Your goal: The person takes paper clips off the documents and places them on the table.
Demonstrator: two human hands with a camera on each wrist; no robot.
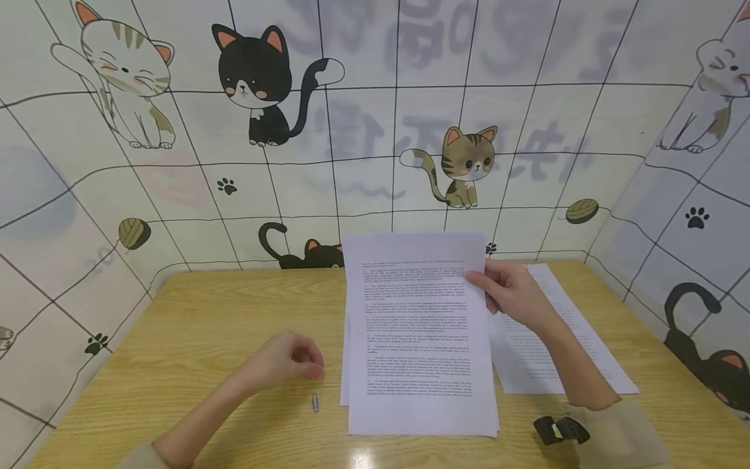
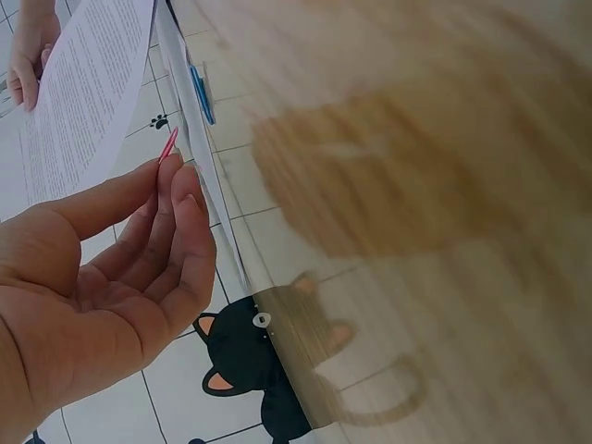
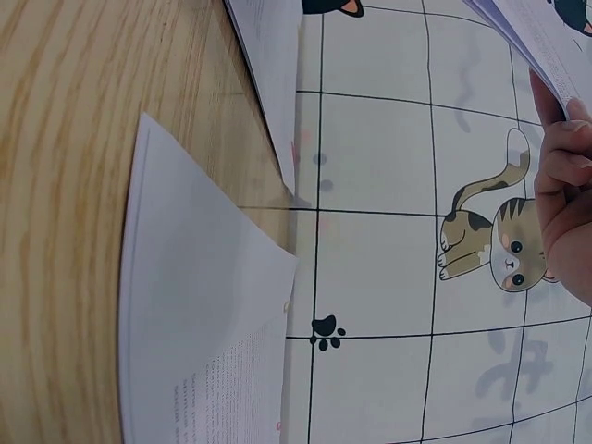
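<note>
Between thumb and fingertips, my left hand (image 1: 290,361) pinches a small pink-red paper clip (image 2: 168,144), best seen in the left wrist view. Just below that hand, a blue paper clip (image 1: 315,403) lies on the wooden table. My right hand (image 1: 515,293) grips the right edge of several printed sheets (image 1: 418,339), thumb in front and fingers behind. These sheets are raised at the top, and their lower edges fan slightly apart near the table. The left hand is to the left of the sheets, apart from them.
Another stack of printed paper (image 1: 556,345) lies on the table (image 1: 193,339) at the right, partly behind my right forearm. A wall (image 1: 363,130) with cartoon cats rises behind the table. A dark strap (image 1: 561,430) is by the right sleeve.
</note>
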